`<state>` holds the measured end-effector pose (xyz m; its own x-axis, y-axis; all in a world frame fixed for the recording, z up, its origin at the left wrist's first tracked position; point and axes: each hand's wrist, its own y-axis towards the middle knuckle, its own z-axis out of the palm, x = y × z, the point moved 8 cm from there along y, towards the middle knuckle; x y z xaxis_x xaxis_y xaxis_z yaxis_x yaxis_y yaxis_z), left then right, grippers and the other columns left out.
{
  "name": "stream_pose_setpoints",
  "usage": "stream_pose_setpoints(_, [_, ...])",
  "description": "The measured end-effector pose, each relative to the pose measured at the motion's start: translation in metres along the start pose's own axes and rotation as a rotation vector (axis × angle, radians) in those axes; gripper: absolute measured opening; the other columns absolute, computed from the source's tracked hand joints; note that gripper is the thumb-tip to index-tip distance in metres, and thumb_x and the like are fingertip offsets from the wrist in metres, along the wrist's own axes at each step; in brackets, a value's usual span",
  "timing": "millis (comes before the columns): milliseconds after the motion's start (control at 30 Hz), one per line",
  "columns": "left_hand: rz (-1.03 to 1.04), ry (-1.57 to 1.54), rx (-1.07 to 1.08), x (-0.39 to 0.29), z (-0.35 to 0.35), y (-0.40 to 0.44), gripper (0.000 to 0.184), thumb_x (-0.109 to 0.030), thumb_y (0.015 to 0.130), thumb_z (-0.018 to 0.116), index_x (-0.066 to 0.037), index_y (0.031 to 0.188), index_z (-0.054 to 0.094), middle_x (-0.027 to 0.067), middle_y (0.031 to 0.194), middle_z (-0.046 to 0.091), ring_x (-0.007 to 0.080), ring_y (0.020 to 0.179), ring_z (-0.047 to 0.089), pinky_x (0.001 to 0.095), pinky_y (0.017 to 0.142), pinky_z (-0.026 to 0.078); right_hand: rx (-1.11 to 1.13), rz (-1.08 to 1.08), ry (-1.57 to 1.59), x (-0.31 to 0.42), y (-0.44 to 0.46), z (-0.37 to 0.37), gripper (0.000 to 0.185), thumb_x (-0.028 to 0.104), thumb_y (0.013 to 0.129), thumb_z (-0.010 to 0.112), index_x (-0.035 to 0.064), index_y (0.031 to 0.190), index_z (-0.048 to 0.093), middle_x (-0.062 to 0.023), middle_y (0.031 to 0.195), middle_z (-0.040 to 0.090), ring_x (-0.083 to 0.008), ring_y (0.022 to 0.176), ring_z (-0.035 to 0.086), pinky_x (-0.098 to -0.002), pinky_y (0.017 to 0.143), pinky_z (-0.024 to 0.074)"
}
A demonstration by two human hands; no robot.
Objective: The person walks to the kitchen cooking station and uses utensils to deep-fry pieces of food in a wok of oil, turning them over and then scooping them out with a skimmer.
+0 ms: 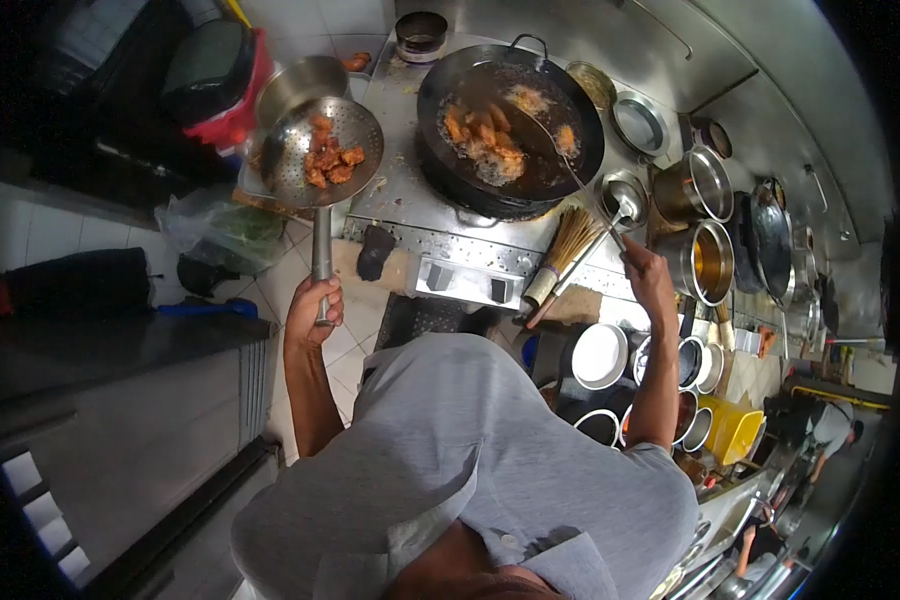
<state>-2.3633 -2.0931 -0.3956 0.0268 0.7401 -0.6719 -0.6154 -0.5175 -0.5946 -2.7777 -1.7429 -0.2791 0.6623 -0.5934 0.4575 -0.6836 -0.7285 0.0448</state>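
Note:
My left hand [315, 305] is wrapped round the handle of a perforated metal strainer [360, 130]. Several browned fried pieces [332, 165] lie in its bowl, which is held left of the stove over a metal pot [300, 85]. A black wok [582, 105] of bubbling oil sits on the burner, with golden pieces [485, 138] frying in it. Closed on the end of a long thin metal handle, my right hand [647, 272] holds a ladle [582, 187] that reaches into the wok; its head is hidden among the oil and food.
A bamboo brush [568, 245] and another ladle in a bowl [625, 200] lie right of the wok. Metal pots [710, 262] line the right side, with white containers [600, 356] nearer me. A plastic bag [220, 230] is at left. Other people [830, 425] are far right.

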Motion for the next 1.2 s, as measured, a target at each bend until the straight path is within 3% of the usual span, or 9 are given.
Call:
stream_pose_setpoints(33, [0.002, 0.009, -0.005, 0.0, -0.001, 0.0, 0.017, -0.016, 0.09, 0.061, -0.006, 0.101, 0.054, -0.0006, 0.067, 0.051, 0.01, 0.044, 0.046, 0.0274, 0.041, 0.04, 0.012, -0.008, 0.011, 0.002, -0.001, -0.008, 0.034, 0.008, 0.089, 0.06, 0.0031, 0.122, 0.064, -0.0259, 0.101, 0.065, -0.0378, 0.091, 0.068, -0.0402, 0.075, 0.053])
stream_pose_setpoints(267, [0.008, 0.0, -0.014, 0.0, -0.006, 0.0, 0.015, -0.017, 0.09, 0.062, -0.008, 0.097, 0.053, -0.0008, 0.067, 0.051, 0.01, 0.044, 0.046, 0.0274, 0.041, 0.04, -0.051, -0.045, 0.014, 0.01, 0.015, -0.04, 0.034, 0.008, 0.088, 0.06, 0.0001, 0.121, 0.064, -0.0268, 0.1, 0.066, -0.0355, 0.085, 0.069, -0.0366, 0.072, 0.0522])
stream_pose_setpoints(500, [0.011, -0.017, 0.029, 0.004, -0.011, 0.006, 0.012, -0.017, 0.089, 0.061, -0.008, 0.095, 0.054, -0.0005, 0.067, 0.051, 0.0102, 0.044, 0.047, 0.0273, 0.04, 0.04, -0.048, 0.143, 0.39, 0.016, 0.075, 0.031, 0.036, 0.011, 0.092, 0.06, -0.0023, 0.125, 0.061, -0.0186, 0.088, 0.07, -0.0148, 0.071, 0.062, -0.0304, 0.066, 0.0482])
stream_pose_setpoints(800, [-0.005, -0.005, -0.008, 0.002, -0.006, -0.001, 0.013, -0.017, 0.088, 0.061, -0.008, 0.093, 0.054, -0.0003, 0.067, 0.051, 0.01, 0.044, 0.046, 0.0276, 0.04, 0.04, -0.1, 0.202, 0.417, 0.039, 0.081, 0.08, 0.034, 0.01, 0.088, 0.057, -0.0044, 0.118, 0.064, -0.0278, 0.097, 0.068, -0.0343, 0.092, 0.07, -0.0379, 0.079, 0.0526])
stream_pose_setpoints(833, [-0.003, -0.009, -0.007, 0.001, -0.006, -0.001, 0.013, -0.018, 0.088, 0.061, -0.008, 0.093, 0.053, -0.0003, 0.068, 0.052, 0.0099, 0.044, 0.046, 0.0277, 0.04, 0.04, -0.112, 0.129, 0.341, 0.038, 0.079, 0.079, 0.022, 0.008, 0.091, 0.059, -0.0036, 0.108, 0.067, -0.0078, 0.067, 0.061, -0.0115, 0.057, 0.053, -0.0302, 0.054, 0.0427])
stream_pose_setpoints(867, [-0.003, -0.009, -0.008, 0.001, -0.006, -0.001, 0.013, -0.018, 0.088, 0.061, -0.008, 0.093, 0.053, -0.0003, 0.068, 0.052, 0.0099, 0.044, 0.046, 0.0277, 0.04, 0.04, -0.111, 0.129, 0.341, 0.031, 0.08, 0.08, 0.022, 0.008, 0.091, 0.059, -0.0036, 0.108, 0.067, -0.0078, 0.067, 0.061, -0.0115, 0.057, 0.053, -0.0302, 0.054, 0.0427])
stream_pose_setpoints(967, [-0.014, 0.02, -0.031, 0.004, -0.012, 0.002, 0.014, -0.018, 0.087, 0.062, -0.008, 0.091, 0.053, -0.0005, 0.067, 0.051, 0.0099, 0.043, 0.046, 0.0277, 0.039, 0.039, 0.034, 0.253, 0.424, 0.033, 0.076, 0.085, 0.016, 0.008, 0.089, 0.059, -0.0037, 0.097, 0.065, -0.0093, 0.064, 0.06, -0.0132, 0.058, 0.056, -0.0323, 0.056, 0.0445])
stream_pose_setpoints(1033, [0.022, 0.029, -0.003, 0.001, -0.012, 0.005, 0.015, -0.018, 0.087, 0.063, -0.008, 0.091, 0.052, -0.0004, 0.066, 0.051, 0.0099, 0.043, 0.046, 0.0275, 0.039, 0.039, -0.188, 0.006, 0.17, 0.058, 0.079, 0.07, 0.022, 0.007, 0.087, 0.055, -0.0028, 0.104, 0.066, -0.0283, 0.085, 0.066, -0.0428, 0.083, 0.067, -0.0454, 0.072, 0.0501])
stream_pose_setpoints(1200, [-0.008, -0.003, -0.021, 0.002, -0.012, 0.001, 0.017, -0.018, 0.087, 0.064, -0.008, 0.092, 0.052, -0.0006, 0.066, 0.051, 0.0101, 0.043, 0.046, 0.0273, 0.039, 0.039, -0.023, 0.214, 0.363, 0.064, 0.059, 0.065, 0.019, 0.004, 0.084, 0.054, -0.0019, 0.098, 0.066, -0.0271, 0.082, 0.065, -0.0463, 0.083, 0.063, -0.0473, 0.072, 0.0489])
